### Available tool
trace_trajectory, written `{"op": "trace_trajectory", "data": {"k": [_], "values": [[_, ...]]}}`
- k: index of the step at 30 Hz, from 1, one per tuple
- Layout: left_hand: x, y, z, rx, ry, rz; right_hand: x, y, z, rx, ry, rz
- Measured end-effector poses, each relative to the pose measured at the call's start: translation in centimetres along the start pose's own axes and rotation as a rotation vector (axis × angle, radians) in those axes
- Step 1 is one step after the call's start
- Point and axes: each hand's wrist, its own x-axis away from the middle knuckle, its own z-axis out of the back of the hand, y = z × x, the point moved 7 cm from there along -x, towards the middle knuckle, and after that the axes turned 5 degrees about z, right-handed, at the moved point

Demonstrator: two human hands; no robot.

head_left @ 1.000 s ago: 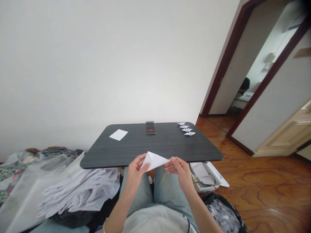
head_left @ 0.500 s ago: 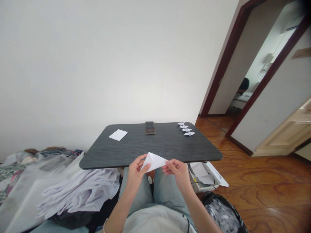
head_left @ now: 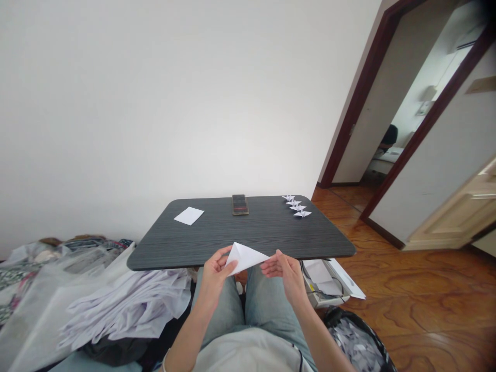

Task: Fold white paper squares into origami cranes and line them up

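A sheet of white paper folded into a triangle (head_left: pixel 246 258) is held up just past the table's near edge, over the lap. My left hand (head_left: pixel 217 266) grips its left end, thumb on the front face and fingers behind. At the paper's narrow right tip is my right hand (head_left: pixel 282 268), with thumb raised and the other fingers stretched out; whether it still touches the tip is hard to tell. A square white sheet (head_left: pixel 189 216) lies at the left of the dark table (head_left: pixel 217 237). Several folded paper cranes (head_left: pixel 297 208) form a row at the back right.
A phone-like dark object (head_left: pixel 239 204) lies at the table's back middle. Left of the table are piled white cloth (head_left: pixel 132 305) and clothes. On the right floor stand a white box (head_left: pixel 325 284) with papers and cables, and a black bag (head_left: pixel 360 338) of paper scraps.
My right thumb has lifted off the folded paper, and that hand has shifted slightly right. The left hand and the paper have moved slightly left.
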Motion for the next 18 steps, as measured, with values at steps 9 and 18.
{"op": "trace_trajectory", "data": {"k": [9,18], "values": [[-0.04,0.36,-0.39,-0.069,-0.038,-0.016,-0.30,0.03,-0.12,0.144,-0.108,-0.002],[-0.24,0.72,-0.57,-0.187,-0.126,-0.036,-0.21,0.70,-0.45,0.171,-0.213,-0.100]]}}
